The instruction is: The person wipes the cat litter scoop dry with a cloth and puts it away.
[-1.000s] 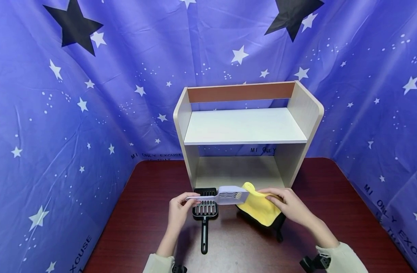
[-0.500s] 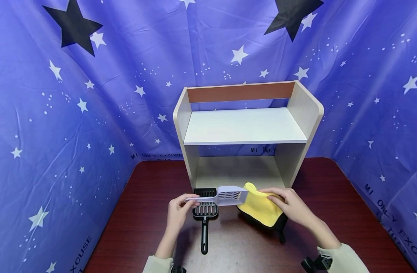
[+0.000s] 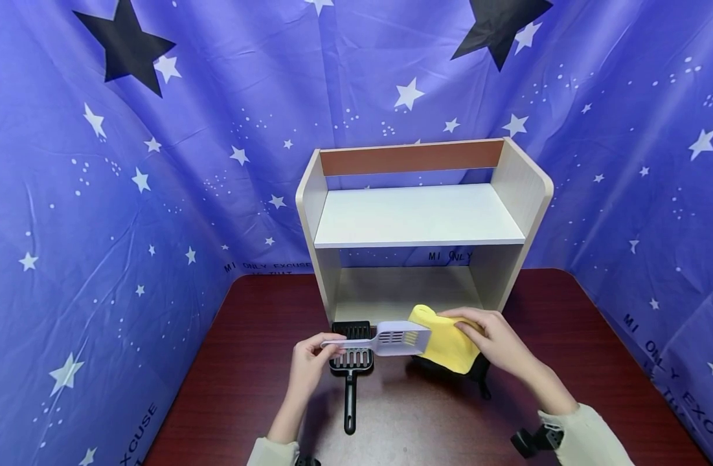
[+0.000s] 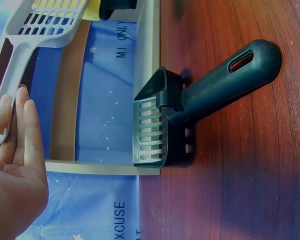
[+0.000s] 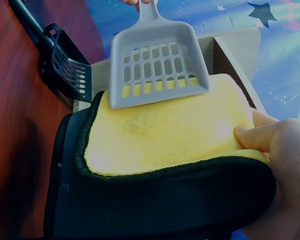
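Dark red counter (image 3: pixel 414 424) lies under your work, with a black scoop (image 3: pixel 350 371) on it, handle toward the near side. Above that, your left hand (image 3: pixel 308 362) pinches the pale scoop (image 3: pixel 401 351) by its handle; your right hand (image 3: pixel 496 336) pinches the yellow-and-black cloth (image 3: pixel 449 343) at its right end, contact unclear. Wiping seems in hand; next probably calls for pressing cloth against slots. Beyond stands the shelf (image 3: pixel 420 217).
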A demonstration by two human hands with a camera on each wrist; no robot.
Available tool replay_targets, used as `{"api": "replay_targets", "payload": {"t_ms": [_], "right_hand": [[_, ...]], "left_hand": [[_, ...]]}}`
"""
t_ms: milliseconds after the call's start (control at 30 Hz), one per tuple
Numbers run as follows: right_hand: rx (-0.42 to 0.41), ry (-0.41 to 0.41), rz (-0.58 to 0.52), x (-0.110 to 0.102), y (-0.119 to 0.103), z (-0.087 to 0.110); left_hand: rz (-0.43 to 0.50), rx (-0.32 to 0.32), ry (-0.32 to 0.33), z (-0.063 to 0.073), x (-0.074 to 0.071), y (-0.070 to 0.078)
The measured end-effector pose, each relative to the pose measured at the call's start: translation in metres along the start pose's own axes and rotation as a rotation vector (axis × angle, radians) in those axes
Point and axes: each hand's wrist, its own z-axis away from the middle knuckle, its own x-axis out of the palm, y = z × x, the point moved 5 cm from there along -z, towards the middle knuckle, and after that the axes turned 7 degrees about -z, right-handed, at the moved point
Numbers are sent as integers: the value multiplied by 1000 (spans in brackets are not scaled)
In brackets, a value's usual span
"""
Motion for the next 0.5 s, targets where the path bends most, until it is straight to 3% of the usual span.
{"api": "replay_targets", "payload": {"t_ms": [500], "right_hand": [[-53,-8,50,10,-14,-22]], "left_hand": [[-14,-7,0,2,6,-2]]}}
